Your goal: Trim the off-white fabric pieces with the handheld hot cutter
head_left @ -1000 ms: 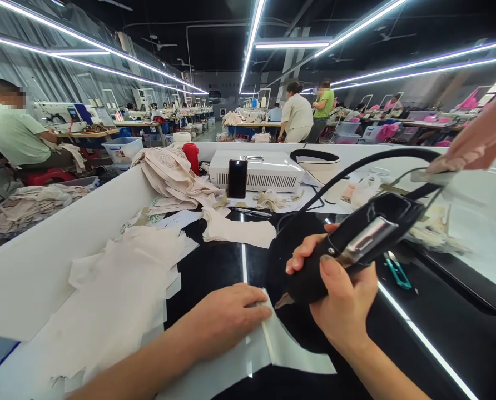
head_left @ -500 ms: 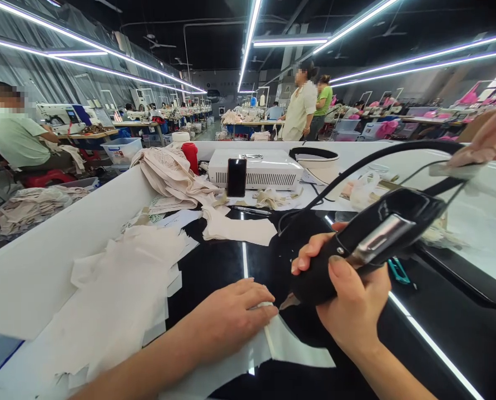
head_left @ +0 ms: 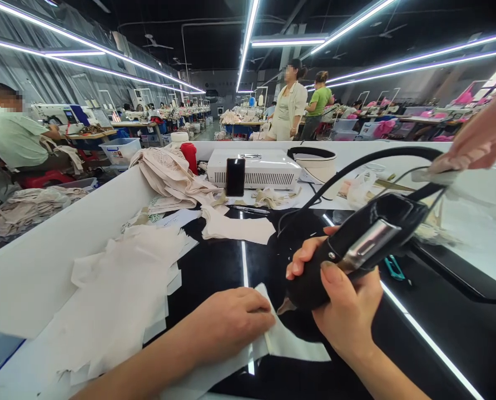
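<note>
My left hand (head_left: 235,322) lies on the black tabletop, its fingers pressed together on a white fabric piece (head_left: 292,341). The piece's narrow tip sticks out above my fingers, and its curved edge runs off to the right. My right hand (head_left: 343,300) is wrapped around a black corded handheld tool (head_left: 367,239) with a silver lever on its side. The tool's thin, pointed metal tip (head_left: 287,306) is directed down and left, just right of the fabric. From this angle I cannot tell whether the tip touches the tabletop.
White fabric sheets (head_left: 127,278) are piled at left. Another cut piece (head_left: 239,228) lies ahead, before a phone (head_left: 235,178) leaning on a white box (head_left: 260,158). A teal cutter (head_left: 393,268) lies at right. The cable (head_left: 356,161) arcs up to a blurred pink shape (head_left: 477,139). Co-workers are beyond.
My left fingers have drawn back slightly toward me, exposing the fabric's tip. My right hand and the tool have shifted a little left and down. A standing co-worker in the background has turned.
</note>
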The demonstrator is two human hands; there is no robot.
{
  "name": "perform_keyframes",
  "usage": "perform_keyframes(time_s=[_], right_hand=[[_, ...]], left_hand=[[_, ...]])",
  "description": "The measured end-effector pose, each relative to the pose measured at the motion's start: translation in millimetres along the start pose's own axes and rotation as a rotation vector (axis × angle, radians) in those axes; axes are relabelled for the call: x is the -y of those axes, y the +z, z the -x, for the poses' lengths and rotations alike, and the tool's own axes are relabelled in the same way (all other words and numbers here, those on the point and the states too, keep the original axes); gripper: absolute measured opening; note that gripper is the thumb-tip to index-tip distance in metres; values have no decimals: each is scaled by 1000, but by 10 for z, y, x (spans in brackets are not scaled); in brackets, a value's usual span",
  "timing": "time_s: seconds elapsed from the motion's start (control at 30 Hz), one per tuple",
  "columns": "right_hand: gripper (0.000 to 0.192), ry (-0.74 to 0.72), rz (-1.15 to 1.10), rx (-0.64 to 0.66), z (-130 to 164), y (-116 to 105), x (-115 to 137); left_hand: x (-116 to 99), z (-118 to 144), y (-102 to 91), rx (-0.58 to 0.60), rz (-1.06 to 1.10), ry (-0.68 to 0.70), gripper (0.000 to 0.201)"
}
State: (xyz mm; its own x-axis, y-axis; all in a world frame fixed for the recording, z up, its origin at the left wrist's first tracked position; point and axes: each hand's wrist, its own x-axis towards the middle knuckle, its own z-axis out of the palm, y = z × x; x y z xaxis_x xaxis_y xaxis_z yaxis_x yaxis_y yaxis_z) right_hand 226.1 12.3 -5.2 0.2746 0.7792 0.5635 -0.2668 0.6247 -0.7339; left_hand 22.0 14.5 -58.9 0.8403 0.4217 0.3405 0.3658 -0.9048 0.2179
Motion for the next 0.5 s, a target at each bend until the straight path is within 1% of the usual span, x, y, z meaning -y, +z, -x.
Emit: perform_keyframes(time_s=[0.1, 0.3, 0.5], right_hand=[[35, 7, 5, 0, 21, -4, -18], [26, 15, 23, 4, 38, -20, -22], [34, 17, -17, -19, 59, -43, 62]], left_hand=[[0, 5, 3, 0, -3, 0, 19], [17, 5, 9, -5, -6, 22, 20], [31, 21, 14, -25, -9, 39, 23]])
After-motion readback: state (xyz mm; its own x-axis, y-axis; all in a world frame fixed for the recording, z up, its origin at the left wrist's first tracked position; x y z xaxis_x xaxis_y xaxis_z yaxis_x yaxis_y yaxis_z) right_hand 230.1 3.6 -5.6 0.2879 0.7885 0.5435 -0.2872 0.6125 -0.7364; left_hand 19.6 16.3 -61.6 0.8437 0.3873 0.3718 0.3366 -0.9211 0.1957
